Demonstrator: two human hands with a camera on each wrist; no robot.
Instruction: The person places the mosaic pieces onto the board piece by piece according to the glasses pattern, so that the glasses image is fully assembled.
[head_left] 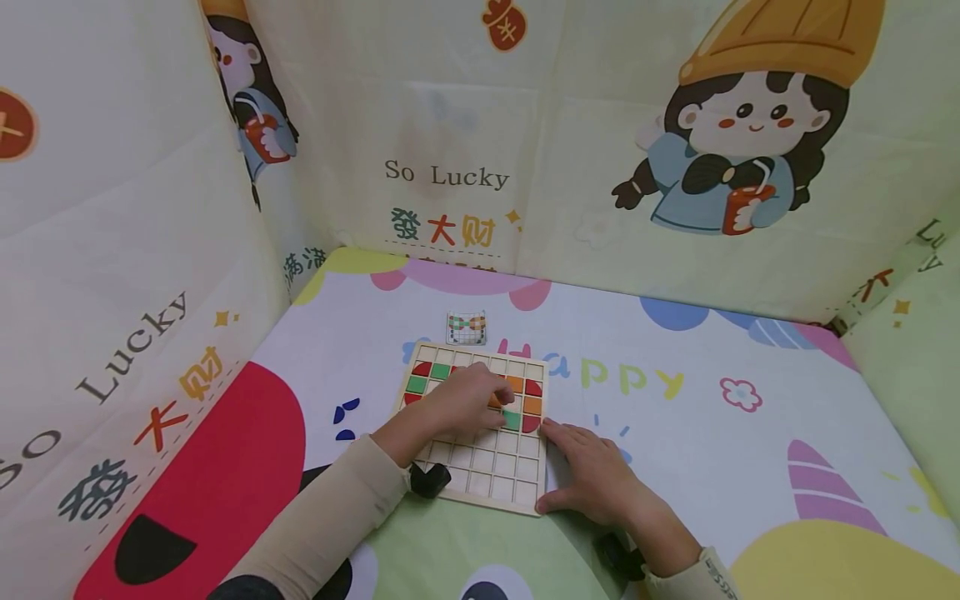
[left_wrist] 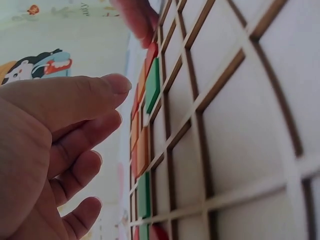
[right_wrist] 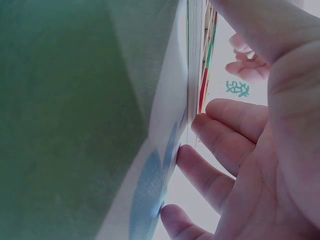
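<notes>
A wooden grid board (head_left: 487, 460) lies on the table, with green, orange and red tiles in its upper rows. Above those tiles hovers my left hand (head_left: 471, 402), hiding part of the pattern. In the left wrist view, its thumb and loosely bent fingers (left_wrist: 82, 135) stand apart from the board, with nothing visible between them. A green tile (left_wrist: 152, 86) sits in the grid close by. My right hand (head_left: 596, 471) rests at the board's right edge, thumb near the lower corner and fingertips higher up. In the right wrist view its fingers (right_wrist: 220, 135) are spread beside that edge.
A small patterned card (head_left: 467, 327) lies just beyond the board. Several dark blue pieces (head_left: 345, 434) are scattered to its left. A printed cloth (head_left: 660, 467) covers the table, and printed sheets (head_left: 570, 167) stand upright around the back and sides.
</notes>
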